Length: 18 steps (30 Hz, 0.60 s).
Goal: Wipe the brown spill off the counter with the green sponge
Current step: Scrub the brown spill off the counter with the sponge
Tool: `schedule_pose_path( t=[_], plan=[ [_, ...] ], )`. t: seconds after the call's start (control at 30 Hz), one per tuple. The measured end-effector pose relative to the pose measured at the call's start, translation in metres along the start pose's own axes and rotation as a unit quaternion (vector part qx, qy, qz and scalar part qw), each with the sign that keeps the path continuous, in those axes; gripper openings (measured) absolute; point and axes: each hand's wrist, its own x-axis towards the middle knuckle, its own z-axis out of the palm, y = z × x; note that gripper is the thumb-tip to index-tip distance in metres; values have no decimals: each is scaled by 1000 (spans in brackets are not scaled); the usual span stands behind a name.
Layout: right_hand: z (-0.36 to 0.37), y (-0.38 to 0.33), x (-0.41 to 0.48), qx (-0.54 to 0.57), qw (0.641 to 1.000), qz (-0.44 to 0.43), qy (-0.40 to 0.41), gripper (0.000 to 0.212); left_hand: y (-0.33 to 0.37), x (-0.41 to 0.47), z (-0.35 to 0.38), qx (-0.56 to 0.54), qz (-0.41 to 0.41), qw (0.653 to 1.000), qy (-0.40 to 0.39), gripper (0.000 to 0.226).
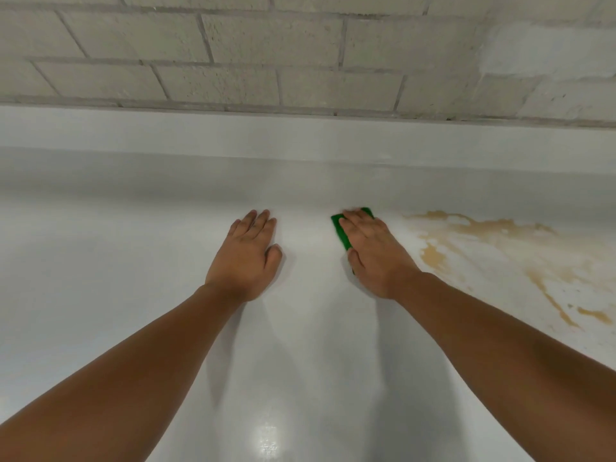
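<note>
Pressing down on the green sponge [340, 232], the right hand [375, 251] lies flat just right of the frame's centre, its fingers [353, 219] nearly straight across the sponge's top and not curled round it. Only the sponge's left edge and far corner show past the hand; the rest is covered. The sponge rests on the white worktop [133, 261], which fills the lower two-thirds of the frame.

The left hand [246, 251] lies palm-down on the bare worktop just left of centre, fingers extended and relaxed, thumb tucked alongside, holding nothing. The two hands sit near each other but apart, with a strip of worktop between them.

The brown spill [500, 248] spreads over the right part of the frame as streaks and patches, running from mid-right down toward the lower-right edge. Its nearest patch lies just to the right of the right hand; the sponge is not touching it.

Behind the worktop a white upstand [300, 138] crosses the frame, and above it a wall of pale brick [233, 45] fills the upper part.
</note>
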Motion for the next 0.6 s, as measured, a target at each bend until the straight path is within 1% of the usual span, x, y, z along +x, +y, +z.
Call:
schedule_pose_path(
  t=[0.1, 0.2, 0.23, 0.33, 0.37, 0.43, 0.5, 0.57, 0.6],
  plan=[
    [3, -15, 7, -8, 999, 45, 15, 63, 0, 2, 2, -2, 1, 1000, 3, 64],
    [11, -29, -3, -4, 998, 56, 15, 67, 2, 1, -1, -8, -6, 1000, 13, 58],
    [13, -32, -6, 1, 998, 58, 19, 67, 5, 1, -3, -6, 2, 1000, 28, 55],
    [18, -49, -16, 43, 996, 68, 25, 69, 21, -10, -5, -16, 57, 992, 109, 41],
    [18, -54, -21, 79, 994, 69, 23, 69, 33, -16, -4, -45, 61, 990, 121, 38],
    [14, -61, -29, 196, 978, 72, 10, 64, 60, -25, -1, -109, 62, 985, 123, 37],
    [4, -62, -38, 322, 942, 98, 2, 60, 84, -28, 5, -130, 80, 984, 93, 39],
    [-9, -56, -50, 402, 902, 153, 45, 62, 104, -24, 10, -103, 101, 989, 36, 43],
    [-14, -51, -56, 406, 894, 171, 78, 63, 112, -19, 13, -88, 100, 991, 3, 46]
  ],
)
